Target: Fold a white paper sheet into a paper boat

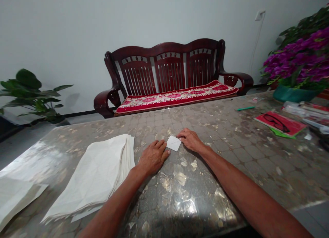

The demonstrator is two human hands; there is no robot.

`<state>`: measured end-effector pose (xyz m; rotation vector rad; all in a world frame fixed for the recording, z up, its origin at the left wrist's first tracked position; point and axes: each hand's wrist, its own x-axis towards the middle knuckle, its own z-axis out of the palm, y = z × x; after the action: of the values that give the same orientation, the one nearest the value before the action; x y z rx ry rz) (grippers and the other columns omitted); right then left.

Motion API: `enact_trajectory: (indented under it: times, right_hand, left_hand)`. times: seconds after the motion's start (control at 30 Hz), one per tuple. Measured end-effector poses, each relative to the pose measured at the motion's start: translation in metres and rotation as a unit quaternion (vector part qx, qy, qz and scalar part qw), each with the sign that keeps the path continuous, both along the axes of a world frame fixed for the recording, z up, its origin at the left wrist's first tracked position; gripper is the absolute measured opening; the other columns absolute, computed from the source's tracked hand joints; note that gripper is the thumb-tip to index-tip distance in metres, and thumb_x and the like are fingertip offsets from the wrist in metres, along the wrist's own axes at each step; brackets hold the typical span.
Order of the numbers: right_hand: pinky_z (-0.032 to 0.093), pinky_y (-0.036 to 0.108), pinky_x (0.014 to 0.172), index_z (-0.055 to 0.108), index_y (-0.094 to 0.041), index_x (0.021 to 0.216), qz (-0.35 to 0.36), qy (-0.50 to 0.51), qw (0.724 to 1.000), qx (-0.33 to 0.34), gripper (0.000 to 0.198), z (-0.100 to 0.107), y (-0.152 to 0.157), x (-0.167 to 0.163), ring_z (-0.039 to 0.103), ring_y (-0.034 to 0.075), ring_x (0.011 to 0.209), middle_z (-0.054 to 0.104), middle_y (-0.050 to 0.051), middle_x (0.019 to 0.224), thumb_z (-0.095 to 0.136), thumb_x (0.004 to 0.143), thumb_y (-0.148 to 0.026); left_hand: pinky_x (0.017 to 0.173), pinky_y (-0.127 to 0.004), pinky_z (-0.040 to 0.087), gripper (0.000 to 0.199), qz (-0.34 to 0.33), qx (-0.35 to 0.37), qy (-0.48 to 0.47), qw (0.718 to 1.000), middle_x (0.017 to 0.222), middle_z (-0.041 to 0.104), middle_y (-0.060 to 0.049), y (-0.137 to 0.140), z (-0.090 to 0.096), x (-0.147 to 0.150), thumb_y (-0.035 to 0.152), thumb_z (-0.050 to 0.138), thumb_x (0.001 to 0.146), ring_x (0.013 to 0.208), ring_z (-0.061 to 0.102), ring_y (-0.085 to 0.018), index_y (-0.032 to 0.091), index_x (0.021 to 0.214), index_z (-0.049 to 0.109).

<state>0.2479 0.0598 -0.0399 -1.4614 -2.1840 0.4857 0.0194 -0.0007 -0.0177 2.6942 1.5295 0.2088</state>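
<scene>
Right grip [190, 139] pinching an already-folded paper square [173, 143] at its 3 o'clock, left grip [153, 156] flat at 8; paper stack [99, 173] lies unfolded tho.

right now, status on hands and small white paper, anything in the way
Left hand at left side of small white paper. Right hand at its right side. Paper stack off left, not between them.

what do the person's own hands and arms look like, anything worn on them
The left hand and right hand are bare, with no gloves. Both forearms are uncovered as far as they show, with no sleeve, watch or bracelet in view. I can make out no rings.
</scene>
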Motion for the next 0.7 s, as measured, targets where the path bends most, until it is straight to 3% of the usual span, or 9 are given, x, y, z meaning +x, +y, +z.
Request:
enact_trajectory:
  times: [0.07, 0.13, 0.23, 0.33, 0.53, 0.7]
  right_hand:
    - [0.045, 0.025, 0.092, 0.078, -0.022, 0.104, -0.001, 0.007, 1.0, -0.006, 0.03, 0.0, 0.001, 0.0, 0.064, 0.017, 0.098, 0.071, 0.006, 0.106, 0.058, 0.087, -0.009]
    - [0.045, 0.025, 0.092, 0.078, -0.022, 0.103, -0.002, 0.018, 1.0, -0.004, 0.028, -0.001, 0.001, 0.0, 0.064, 0.017, 0.099, 0.071, 0.005, 0.105, 0.058, 0.087, -0.009]
    - [0.045, 0.026, 0.091, 0.078, -0.022, 0.1, 0.002, 0.03, 1.0, -0.004, 0.028, -0.002, 0.002, 0.001, 0.064, 0.017, 0.099, 0.071, 0.005, 0.103, 0.058, 0.086, -0.009]
    - [0.045, 0.026, 0.09, 0.078, -0.021, 0.1, 0.0, 0.035, 0.999, -0.008, 0.029, -0.002, 0.002, 0.002, 0.064, 0.018, 0.098, 0.071, 0.005, 0.104, 0.058, 0.085, -0.007]
    - [0.046, 0.027, 0.089, 0.078, -0.022, 0.1, -0.01, 0.044, 0.999, -0.003, 0.03, -0.002, 0.001, 0.001, 0.064, 0.018, 0.096, 0.071, 0.006, 0.104, 0.057, 0.085, -0.008]
    - [0.046, 0.026, 0.088, 0.077, -0.02, 0.099, -0.009, 0.061, 0.998, 0.002, 0.027, -0.005, 0.001, 0.0, 0.064, 0.018, 0.096, 0.071, 0.005, 0.101, 0.059, 0.083, -0.008]
  left_hand:
    - [0.097, -0.035, 0.045, 0.042, 0.028, -0.019, -0.003, 0.999, 0.12, 0.07, -0.009, 0.007, 0.011, 0.01, 0.041, 0.034, 0.104, 0.113, 0.062, -0.024, 0.022, 0.109, 0.071]
    - [0.086, -0.034, 0.047, 0.043, 0.105, -0.022, -0.012, 0.994, 0.104, 0.073, -0.011, 0.016, 0.016, 0.021, 0.043, 0.038, 0.102, 0.102, 0.065, -0.025, 0.02, 0.095, 0.073]
    - [0.081, -0.033, 0.045, 0.037, 0.204, -0.016, -0.054, 0.977, 0.102, 0.072, -0.012, 0.028, 0.014, 0.037, 0.049, 0.05, 0.096, 0.099, 0.065, -0.026, 0.02, 0.1, 0.073]
    - [0.076, -0.032, 0.043, 0.034, 0.26, -0.048, -0.099, 0.959, 0.1, 0.073, -0.01, 0.036, 0.006, 0.046, 0.052, 0.062, 0.088, 0.093, 0.067, -0.025, 0.021, 0.099, 0.071]
    - [0.064, -0.029, 0.034, 0.023, 0.292, -0.109, -0.17, 0.935, 0.083, 0.072, -0.005, 0.045, 0.002, 0.045, 0.043, 0.071, 0.077, 0.081, 0.065, -0.023, 0.022, 0.085, 0.067]
    - [0.059, -0.025, 0.031, 0.017, 0.258, -0.11, -0.279, 0.918, 0.068, 0.064, 0.001, 0.045, -0.002, 0.048, 0.031, 0.073, 0.074, 0.066, 0.058, -0.016, 0.021, 0.073, 0.059]
